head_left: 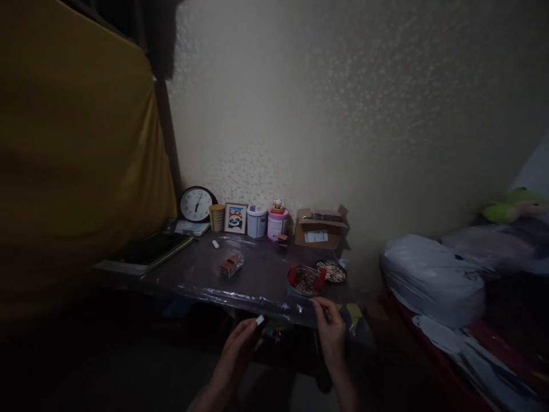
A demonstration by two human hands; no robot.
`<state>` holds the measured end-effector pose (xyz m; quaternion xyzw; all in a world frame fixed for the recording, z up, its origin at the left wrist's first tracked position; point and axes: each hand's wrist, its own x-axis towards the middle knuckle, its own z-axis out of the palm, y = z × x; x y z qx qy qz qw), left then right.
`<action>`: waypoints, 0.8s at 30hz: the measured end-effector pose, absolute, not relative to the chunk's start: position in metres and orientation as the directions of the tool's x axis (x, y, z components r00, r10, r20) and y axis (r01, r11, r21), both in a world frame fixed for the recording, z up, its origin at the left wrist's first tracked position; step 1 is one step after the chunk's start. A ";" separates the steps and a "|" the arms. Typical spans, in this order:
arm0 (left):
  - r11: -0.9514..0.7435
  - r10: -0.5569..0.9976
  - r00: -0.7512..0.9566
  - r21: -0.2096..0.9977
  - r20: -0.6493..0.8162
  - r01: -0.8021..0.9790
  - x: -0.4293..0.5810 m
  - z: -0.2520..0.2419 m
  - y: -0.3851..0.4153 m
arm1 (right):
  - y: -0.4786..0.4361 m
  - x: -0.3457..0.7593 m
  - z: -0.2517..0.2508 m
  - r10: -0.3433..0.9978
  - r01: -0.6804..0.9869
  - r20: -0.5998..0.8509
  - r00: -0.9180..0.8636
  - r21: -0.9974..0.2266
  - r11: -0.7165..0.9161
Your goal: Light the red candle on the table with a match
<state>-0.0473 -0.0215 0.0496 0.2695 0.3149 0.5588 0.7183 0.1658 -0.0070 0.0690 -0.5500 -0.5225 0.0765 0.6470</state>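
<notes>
My left hand [241,346] is below the table's front edge, its fingers curled round a small pale object [259,320] that I cannot name. My right hand [330,326] is raised beside it, fingers pinched together on something thin that is too small to make out. Just beyond the right hand, on the plastic-covered table [193,274], stand a round dish [305,280] with two red pieces and many small sticks, and a second dish of sticks [331,271].
At the back of the table: a clock [196,203], a tin, a framed panda picture [235,218], two jars and an open cardboard box [321,228]. A small wrapped pack [231,264] and a book [146,252] lie on the table. A bed with bags [433,277] is at right.
</notes>
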 end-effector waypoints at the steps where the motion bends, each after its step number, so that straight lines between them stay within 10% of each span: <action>1: 0.229 0.973 0.172 0.746 -0.154 -0.625 -0.049 0.049 -0.022 | -0.009 0.164 0.073 0.673 0.456 0.584 0.453 -0.801 0.388; 24: 0.196 0.971 0.235 0.688 -0.038 -0.698 -0.020 0.079 -0.036 | -0.033 0.133 0.074 0.622 0.659 0.783 -0.004 -0.466 0.590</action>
